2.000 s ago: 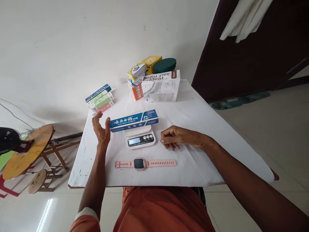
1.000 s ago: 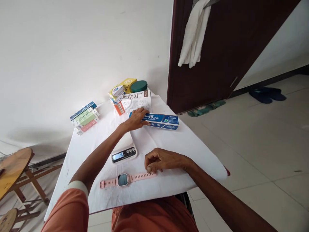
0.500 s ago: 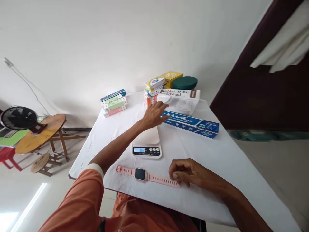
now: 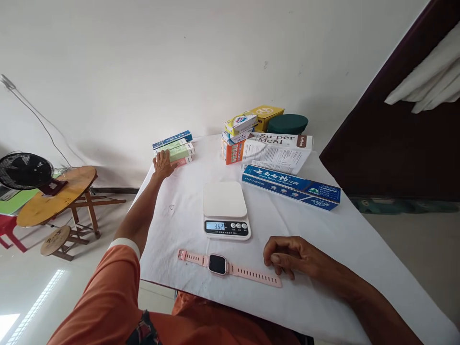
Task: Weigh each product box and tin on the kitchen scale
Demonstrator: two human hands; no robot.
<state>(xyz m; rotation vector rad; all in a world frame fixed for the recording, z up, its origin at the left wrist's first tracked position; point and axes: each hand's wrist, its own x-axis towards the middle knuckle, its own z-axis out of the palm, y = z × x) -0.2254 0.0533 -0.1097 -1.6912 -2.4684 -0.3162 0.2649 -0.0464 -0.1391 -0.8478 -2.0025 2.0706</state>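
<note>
My left hand [image 4: 163, 165] reaches to the far left of the table, its fingers spread against a pile of slim boxes. A light green box [image 4: 181, 152] lies under its fingertips, with a blue box [image 4: 172, 139] behind and a pink box [image 4: 184, 161] in front. Loosely curled, my right hand [image 4: 287, 256] rests on the cloth with nothing visible in it. Just left of it lies the pink strap of a smartwatch [image 4: 217, 264], stretched out flat. Between the hands stands a white kitchen scale [image 4: 225, 201], its plate bare and its display apparently reading 362.
A long blue toothpaste box [image 4: 291, 187] lies right of the scale. Behind it are a Su-per Meal box [image 4: 276, 151], an orange box [image 4: 233, 152], yellow boxes [image 4: 269, 114] and a dark green lid [image 4: 287, 123]. A fan [image 4: 27, 170] stands on a wooden table [image 4: 77, 179] at left.
My left hand has moved from above the scale, beside the toothpaste box, leftward to the slim boxes. My right hand stays near the strap. The view has shifted slightly.
</note>
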